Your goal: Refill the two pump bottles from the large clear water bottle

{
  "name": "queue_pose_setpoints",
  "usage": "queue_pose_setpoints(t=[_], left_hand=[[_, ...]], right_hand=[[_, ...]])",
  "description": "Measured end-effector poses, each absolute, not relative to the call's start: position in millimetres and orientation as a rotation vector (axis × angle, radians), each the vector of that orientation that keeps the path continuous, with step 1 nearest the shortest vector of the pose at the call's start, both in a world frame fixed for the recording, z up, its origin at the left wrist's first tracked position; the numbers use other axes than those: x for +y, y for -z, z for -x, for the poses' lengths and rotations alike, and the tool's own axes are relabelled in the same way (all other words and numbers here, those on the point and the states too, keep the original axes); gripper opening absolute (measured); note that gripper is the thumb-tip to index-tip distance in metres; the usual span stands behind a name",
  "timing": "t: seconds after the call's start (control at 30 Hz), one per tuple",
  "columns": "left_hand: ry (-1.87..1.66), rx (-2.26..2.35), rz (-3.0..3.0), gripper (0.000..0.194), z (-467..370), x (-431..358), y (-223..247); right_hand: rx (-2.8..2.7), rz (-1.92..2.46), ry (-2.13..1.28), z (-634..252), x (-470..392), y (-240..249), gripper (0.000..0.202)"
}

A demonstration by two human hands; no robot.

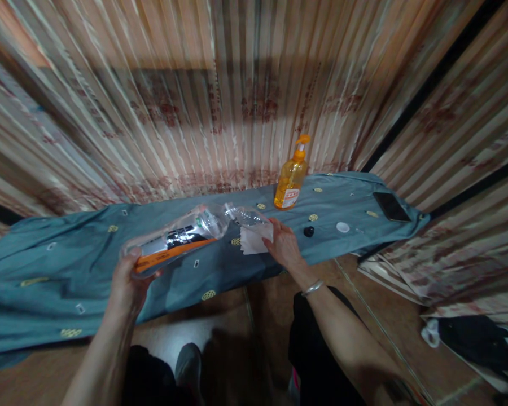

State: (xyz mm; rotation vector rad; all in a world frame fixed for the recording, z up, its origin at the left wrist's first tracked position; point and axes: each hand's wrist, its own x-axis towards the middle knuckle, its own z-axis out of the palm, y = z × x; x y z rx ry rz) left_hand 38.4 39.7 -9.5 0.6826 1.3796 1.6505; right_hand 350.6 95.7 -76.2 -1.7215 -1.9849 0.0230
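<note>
Pleated curtain (254, 101) behind; tabletop (88, 237) under teal cloth. Left grip (129, 282) curled round base of large clear bottle (178, 239), which lies at its 2 o'clock, tilted, neck pointing 2 o'clock. Right grip (284, 245) closed on small clear bottle (248, 216) at its 10 o'clock, white paper (253, 241) below. Bottle necks close; can't tell if touching. From right grip: pump bottle (290, 183) 12–1 o'clock, black cap (309, 232) and white disc (342, 227) 3 o'clock.
</note>
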Motion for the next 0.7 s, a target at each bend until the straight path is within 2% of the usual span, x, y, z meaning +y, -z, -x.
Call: queue_pose_setpoints(t=[0.47, 0.7], left_hand=[[-1.712, 1.376, -0.767, 0.037, -38.2, 39.8, 3.9], [-1.72, 1.375, -0.783, 0.034, -35.9, 39.5, 4.1]], right_hand=[[-1.963, 1.729, -0.007, -349.6, 95.8, 75.1, 0.046], [-1.965, 1.697, 0.001, -351.9, 96.8, 79.2, 0.051]])
